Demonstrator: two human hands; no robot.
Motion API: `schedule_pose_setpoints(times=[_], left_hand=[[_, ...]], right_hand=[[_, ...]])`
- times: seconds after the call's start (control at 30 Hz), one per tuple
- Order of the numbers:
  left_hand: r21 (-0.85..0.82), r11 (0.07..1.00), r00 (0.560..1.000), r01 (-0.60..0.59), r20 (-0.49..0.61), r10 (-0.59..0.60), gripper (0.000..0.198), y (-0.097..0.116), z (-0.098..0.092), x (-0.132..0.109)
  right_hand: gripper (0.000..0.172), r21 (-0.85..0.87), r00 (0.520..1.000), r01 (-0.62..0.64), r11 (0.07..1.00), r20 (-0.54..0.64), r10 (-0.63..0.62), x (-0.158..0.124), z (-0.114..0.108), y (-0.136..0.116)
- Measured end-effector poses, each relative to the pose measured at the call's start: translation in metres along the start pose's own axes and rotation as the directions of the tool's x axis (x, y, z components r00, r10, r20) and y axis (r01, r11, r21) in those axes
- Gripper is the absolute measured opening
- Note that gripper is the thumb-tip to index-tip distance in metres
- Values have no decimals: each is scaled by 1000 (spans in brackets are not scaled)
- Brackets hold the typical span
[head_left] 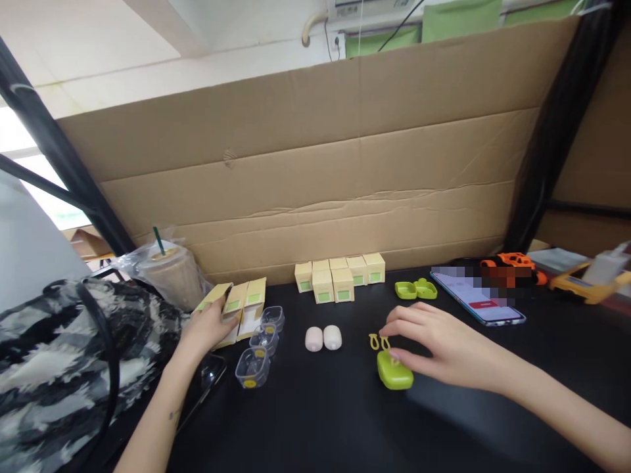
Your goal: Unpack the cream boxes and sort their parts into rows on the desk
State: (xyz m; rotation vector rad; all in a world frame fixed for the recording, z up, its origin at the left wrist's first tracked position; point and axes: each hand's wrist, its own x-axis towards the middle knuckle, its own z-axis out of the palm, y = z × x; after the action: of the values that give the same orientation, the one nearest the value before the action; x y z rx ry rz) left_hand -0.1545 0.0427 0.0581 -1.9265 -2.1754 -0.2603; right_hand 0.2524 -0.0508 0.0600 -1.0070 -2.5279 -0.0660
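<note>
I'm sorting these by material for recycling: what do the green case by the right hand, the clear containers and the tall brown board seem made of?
Green case: probably smooth plastic, given its glossy highlights, though silicone is possible.
Clear containers: likely rigid plastic; they're see-through with crisp edges.
Tall brown board: matte cardboard, by its creases.

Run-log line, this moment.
left hand: on yellow cartons | right hand: at nearer green case | two yellow loops: by right hand | pink case, white case: side by side
</note>
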Motion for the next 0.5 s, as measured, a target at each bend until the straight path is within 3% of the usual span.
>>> schedule_pose_setpoints(times=[0.1, 0.17, 0.2, 0.23, 0.27, 0.33, 0.4, 0.5], left_hand=[[-19, 999, 995, 30, -92, -31, 63, 10, -16, -6], [-70, 998, 976, -3, -219, -12, 61, 28, -34, -17], [-107, 993, 958, -50, -286, 18, 57, 40, -42, -24], [-242, 949, 906, -204, -413, 90, 50, 55, -50, -34], [-376, 849, 864, -371, -475, 168, 42, 71, -55, -45], [-619, 579, 848, -530, -406, 341, 28, 104, -57, -69], [-814, 367, 838, -451, -245, 487, 24, 133, -45, -93], [-929, 276, 859, -246, -77, 506, 32, 158, -14, -119]], right_hand=[[28, 86, 983, -136, 987, 133, 124, -4, 0, 1], [42, 115, 971, -162, 980, 196, 138, -5, 3, 0], [47, 120, 967, -165, 979, 216, 137, -5, 5, 0], [49, 121, 963, -168, 978, 232, 137, -5, 8, -1], [49, 118, 960, -175, 978, 241, 142, -5, 10, -1], [43, 126, 953, -200, 972, 254, 163, -5, 15, -2], [40, 180, 950, -230, 956, 253, 181, -5, 18, -1], [39, 358, 959, -256, 898, 208, 191, -6, 22, -3]])
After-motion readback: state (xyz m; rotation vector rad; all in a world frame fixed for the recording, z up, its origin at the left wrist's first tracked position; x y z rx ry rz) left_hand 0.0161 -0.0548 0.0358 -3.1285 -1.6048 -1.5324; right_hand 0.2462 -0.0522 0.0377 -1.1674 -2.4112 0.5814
